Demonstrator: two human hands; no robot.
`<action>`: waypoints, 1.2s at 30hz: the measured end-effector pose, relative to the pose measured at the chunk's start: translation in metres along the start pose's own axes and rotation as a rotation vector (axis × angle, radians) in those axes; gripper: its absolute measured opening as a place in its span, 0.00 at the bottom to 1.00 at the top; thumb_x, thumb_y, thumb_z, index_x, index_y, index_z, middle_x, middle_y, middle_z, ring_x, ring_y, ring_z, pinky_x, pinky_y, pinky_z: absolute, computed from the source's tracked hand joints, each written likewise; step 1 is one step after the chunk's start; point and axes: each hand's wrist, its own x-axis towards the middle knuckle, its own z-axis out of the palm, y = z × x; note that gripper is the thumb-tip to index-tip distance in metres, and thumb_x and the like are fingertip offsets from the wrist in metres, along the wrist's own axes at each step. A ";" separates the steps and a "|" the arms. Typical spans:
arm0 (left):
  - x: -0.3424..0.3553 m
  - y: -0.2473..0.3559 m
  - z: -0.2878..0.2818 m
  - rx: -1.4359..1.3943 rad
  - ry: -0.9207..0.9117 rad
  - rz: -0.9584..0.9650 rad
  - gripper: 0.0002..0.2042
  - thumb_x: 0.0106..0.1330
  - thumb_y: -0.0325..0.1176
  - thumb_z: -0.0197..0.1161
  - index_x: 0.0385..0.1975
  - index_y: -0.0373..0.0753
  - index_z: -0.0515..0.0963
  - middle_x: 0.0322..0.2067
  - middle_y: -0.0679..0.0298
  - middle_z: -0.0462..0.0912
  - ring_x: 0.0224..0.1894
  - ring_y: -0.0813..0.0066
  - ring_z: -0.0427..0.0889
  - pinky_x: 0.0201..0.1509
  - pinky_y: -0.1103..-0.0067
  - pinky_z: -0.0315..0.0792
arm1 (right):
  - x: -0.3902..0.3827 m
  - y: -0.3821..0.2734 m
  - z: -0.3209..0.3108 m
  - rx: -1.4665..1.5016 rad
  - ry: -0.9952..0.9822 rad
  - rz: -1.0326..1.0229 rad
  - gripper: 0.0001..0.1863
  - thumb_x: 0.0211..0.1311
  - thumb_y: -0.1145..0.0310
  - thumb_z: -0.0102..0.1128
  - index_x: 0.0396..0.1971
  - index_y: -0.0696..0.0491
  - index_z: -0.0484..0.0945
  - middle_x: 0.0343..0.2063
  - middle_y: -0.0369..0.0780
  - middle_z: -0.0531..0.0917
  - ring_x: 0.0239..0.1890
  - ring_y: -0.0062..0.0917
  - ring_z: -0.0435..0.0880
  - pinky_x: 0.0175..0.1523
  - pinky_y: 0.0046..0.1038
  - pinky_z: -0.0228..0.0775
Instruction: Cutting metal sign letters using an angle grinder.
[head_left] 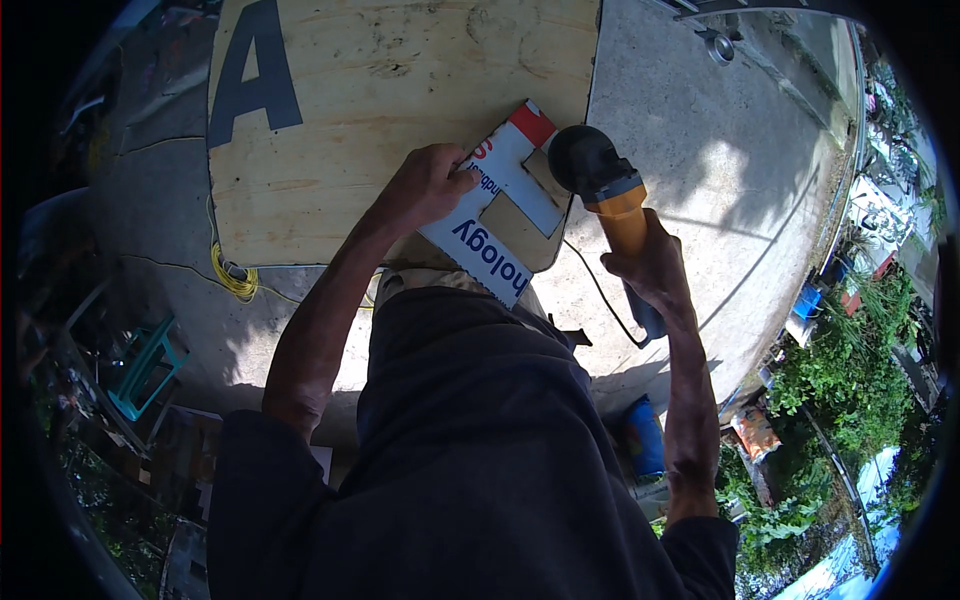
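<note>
My left hand [430, 185] is closed on the left edge of a cut-out sheet piece [512, 190], white with red and dark blue print and notches along its right side. The piece overhangs the near right corner of a plywood board [400, 100], close to my waist. In my right hand [655, 265], fingers wrapped round its body, is an angle grinder [622, 215] with an orange-yellow casing and black head. Its head is beside the piece's upper right edge; whether they touch I cannot tell. The disc is hidden. A black cable [590, 280] runs near the grinder's rear end.
A dark grey letter-shaped piece [278, 85] lies at the board's far left. Yellow cord [235, 282] is coiled on the concrete floor at left, near a green plastic stool [145, 368]. A metal bowl [720, 48] sits far right; plants [840, 370] border the right side.
</note>
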 end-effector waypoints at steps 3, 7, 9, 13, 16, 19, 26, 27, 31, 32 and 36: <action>-0.001 0.001 0.000 -0.004 -0.003 0.007 0.16 0.67 0.40 0.63 0.34 0.27 0.80 0.29 0.44 0.84 0.35 0.50 0.86 0.43 0.62 0.76 | 0.004 -0.003 0.002 -0.005 -0.013 -0.013 0.33 0.45 0.66 0.74 0.52 0.60 0.72 0.37 0.51 0.88 0.41 0.42 0.91 0.49 0.38 0.84; -0.002 0.002 -0.001 0.001 -0.001 0.002 0.16 0.67 0.39 0.63 0.35 0.27 0.80 0.29 0.43 0.83 0.35 0.49 0.86 0.43 0.61 0.76 | 0.006 -0.010 0.002 -0.011 -0.030 -0.016 0.33 0.45 0.66 0.75 0.52 0.60 0.72 0.37 0.50 0.88 0.41 0.41 0.91 0.49 0.38 0.85; -0.001 0.000 0.000 0.001 0.003 0.010 0.16 0.67 0.39 0.63 0.35 0.27 0.80 0.29 0.43 0.83 0.35 0.49 0.86 0.43 0.62 0.76 | 0.008 -0.006 0.004 -0.003 -0.020 -0.028 0.33 0.45 0.67 0.75 0.52 0.60 0.72 0.38 0.50 0.88 0.41 0.41 0.91 0.49 0.38 0.85; 0.000 -0.002 0.002 -0.033 0.021 0.011 0.17 0.67 0.40 0.63 0.35 0.27 0.80 0.28 0.44 0.83 0.34 0.50 0.86 0.42 0.62 0.76 | 0.005 -0.006 0.004 -0.026 -0.012 -0.017 0.32 0.45 0.67 0.74 0.51 0.59 0.72 0.38 0.51 0.88 0.41 0.42 0.91 0.49 0.39 0.85; 0.002 -0.009 0.005 -0.046 0.025 0.041 0.16 0.68 0.41 0.64 0.34 0.30 0.78 0.22 0.56 0.79 0.26 0.72 0.78 0.33 0.70 0.71 | -0.003 -0.003 0.007 -0.024 -0.003 -0.005 0.31 0.45 0.67 0.74 0.50 0.59 0.72 0.37 0.52 0.88 0.42 0.43 0.91 0.49 0.39 0.84; 0.003 -0.011 0.006 -0.051 0.035 0.036 0.16 0.69 0.40 0.64 0.34 0.29 0.78 0.23 0.57 0.81 0.26 0.72 0.78 0.33 0.71 0.72 | -0.010 0.008 0.009 -0.008 0.002 0.001 0.31 0.45 0.67 0.74 0.50 0.59 0.72 0.35 0.52 0.88 0.41 0.45 0.91 0.48 0.40 0.84; 0.004 -0.012 0.005 -0.032 0.040 0.056 0.15 0.69 0.40 0.65 0.35 0.30 0.80 0.24 0.57 0.82 0.26 0.73 0.79 0.33 0.71 0.72 | -0.027 0.028 0.018 -0.027 0.051 0.013 0.31 0.44 0.66 0.74 0.50 0.58 0.72 0.34 0.52 0.88 0.39 0.47 0.91 0.44 0.41 0.84; 0.004 -0.009 0.003 -0.029 0.022 0.037 0.16 0.68 0.40 0.64 0.36 0.28 0.80 0.27 0.51 0.83 0.30 0.63 0.83 0.37 0.67 0.74 | -0.030 0.030 0.018 -0.012 0.048 0.026 0.31 0.44 0.66 0.74 0.50 0.58 0.71 0.34 0.53 0.88 0.39 0.47 0.91 0.44 0.41 0.84; 0.004 -0.007 0.002 -0.022 0.028 0.034 0.16 0.67 0.40 0.65 0.35 0.28 0.80 0.28 0.45 0.84 0.33 0.52 0.86 0.40 0.63 0.76 | -0.038 0.038 0.021 0.008 0.060 0.057 0.31 0.44 0.66 0.74 0.49 0.57 0.71 0.34 0.53 0.87 0.39 0.48 0.90 0.44 0.41 0.84; 0.004 -0.007 0.002 -0.021 0.025 0.035 0.16 0.67 0.40 0.65 0.35 0.28 0.80 0.28 0.45 0.84 0.33 0.52 0.86 0.40 0.63 0.76 | -0.041 0.042 0.022 0.010 0.061 0.060 0.31 0.44 0.66 0.74 0.49 0.57 0.71 0.34 0.53 0.87 0.39 0.48 0.90 0.44 0.41 0.84; 0.006 -0.011 0.002 0.005 0.031 0.069 0.16 0.67 0.40 0.65 0.34 0.29 0.79 0.28 0.46 0.83 0.32 0.52 0.85 0.39 0.63 0.76 | -0.047 0.052 0.023 0.002 0.095 0.053 0.31 0.44 0.65 0.75 0.49 0.57 0.71 0.34 0.53 0.87 0.39 0.49 0.90 0.44 0.42 0.84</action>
